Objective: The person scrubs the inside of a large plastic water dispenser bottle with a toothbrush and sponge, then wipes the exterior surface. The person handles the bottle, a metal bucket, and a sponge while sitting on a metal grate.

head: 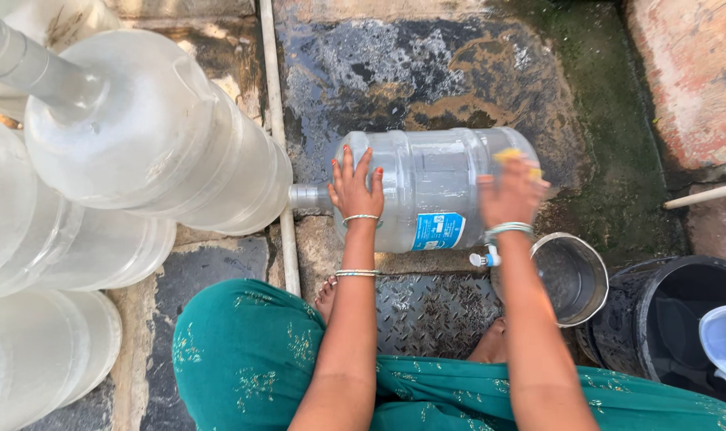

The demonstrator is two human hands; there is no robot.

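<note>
A large clear plastic water jug [431,187] lies on its side on wet stone ground, its neck pointing left and a blue label on its near side. My left hand [355,190] rests flat on the jug's shoulder near the neck, fingers spread. My right hand [511,191] is blurred over the jug's base end and grips a yellow scrubbing sponge [511,157] against the plastic. Bangles sit on both wrists. My teal-clad knees and bare feet are just below the jug.
Several empty clear jugs [139,136] are stacked at the left. A white pipe [277,120] runs down the ground beside them. A steel pot [571,278] and a black bucket [670,319] holding a pale scoop stand at the right. A metal tread plate [431,311] lies underfoot.
</note>
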